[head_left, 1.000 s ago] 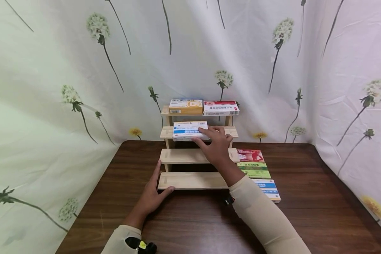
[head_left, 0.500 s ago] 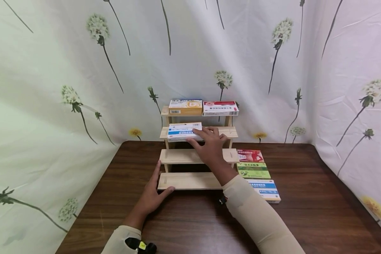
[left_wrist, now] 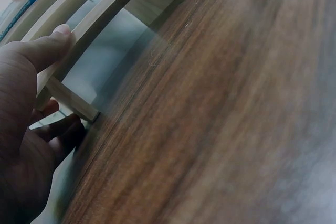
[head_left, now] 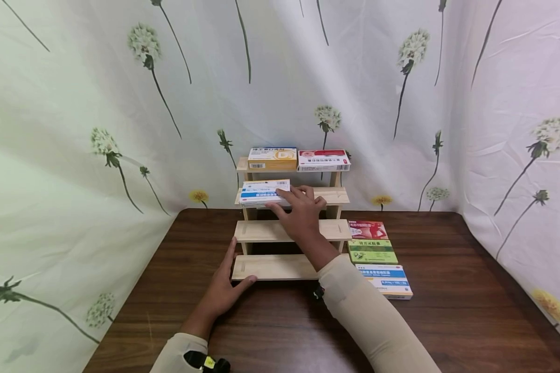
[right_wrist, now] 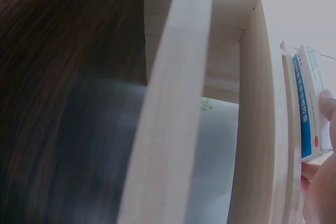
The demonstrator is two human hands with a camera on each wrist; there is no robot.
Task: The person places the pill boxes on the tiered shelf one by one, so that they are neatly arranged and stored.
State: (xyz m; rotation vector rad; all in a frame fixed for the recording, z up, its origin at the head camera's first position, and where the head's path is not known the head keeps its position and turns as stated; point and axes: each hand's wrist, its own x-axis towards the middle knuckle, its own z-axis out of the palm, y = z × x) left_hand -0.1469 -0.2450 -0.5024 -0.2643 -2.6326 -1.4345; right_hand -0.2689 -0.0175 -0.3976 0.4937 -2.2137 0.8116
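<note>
My right hand (head_left: 301, 213) pinches a white and blue medicine box (head_left: 263, 189), thumb at its front edge and fingers on top. The box lies at the left end of the second-highest step of a wooden stepped rack (head_left: 280, 267). In the right wrist view, the box's (right_wrist: 310, 106) blue-banded side faces the camera, with fingers at its near end. My left hand (head_left: 224, 287) holds the left end of the rack's lowest step, thumb along the front edge and fingers along the side. The left wrist view shows the thumb (left_wrist: 50, 48) against the plank and the other fingers bent beneath its end.
An orange and white box (head_left: 273, 159) and a red and white box (head_left: 324, 160) lie on the top step. Right of the rack, a red box (head_left: 367, 229), a green box (head_left: 372, 252) and another blue and white box (head_left: 385, 281) lie on the brown table (head_left: 457, 311).
My right hand has slid the medicine box leftward along the second-highest step, to its left end. My left hand has kept its place on the rack.
</note>
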